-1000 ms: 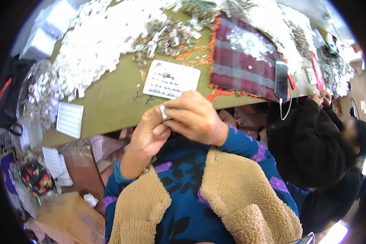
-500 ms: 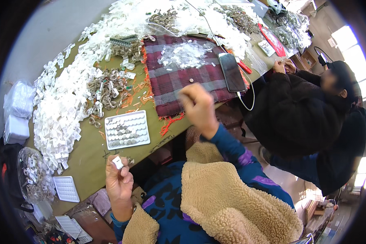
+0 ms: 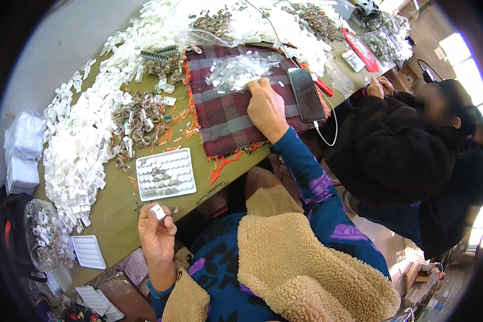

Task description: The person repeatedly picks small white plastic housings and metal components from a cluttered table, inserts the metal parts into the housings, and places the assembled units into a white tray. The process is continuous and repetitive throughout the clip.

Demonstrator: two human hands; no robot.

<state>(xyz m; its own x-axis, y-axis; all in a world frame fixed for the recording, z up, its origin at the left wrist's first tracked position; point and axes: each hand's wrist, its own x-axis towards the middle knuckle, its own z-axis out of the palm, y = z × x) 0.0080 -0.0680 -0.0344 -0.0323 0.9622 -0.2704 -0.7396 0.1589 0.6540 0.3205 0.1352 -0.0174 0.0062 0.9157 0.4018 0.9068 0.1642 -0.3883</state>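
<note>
My left hand (image 3: 156,239) is near the table's front edge, its thumb and fingers closed on a small white plastic housing (image 3: 158,211). A thin dark bit sticks out beside those fingertips. My right hand (image 3: 268,110) is over a plaid cloth (image 3: 220,122), fingertips pinched together at the near edge of a heap of small clear flat pieces (image 3: 233,72). Whatever those fingertips hold is hidden. Between my hands lies a white tray (image 3: 189,155) with rows of round wells, several holding silver discs (image 3: 161,189).
A large pile of white plastic housings (image 3: 80,166) spreads along the table's far and left sides. Coiled wires (image 3: 139,118) lie left of the cloth. A phone (image 3: 307,94) on a white cable rests at the cloth's right. A person in dark clothing (image 3: 397,145) sits at the right.
My right hand has moved away from me to the clear pieces. A small round disc seen on the cloth before no longer shows. My left hand keeps its hold on the white housing.
</note>
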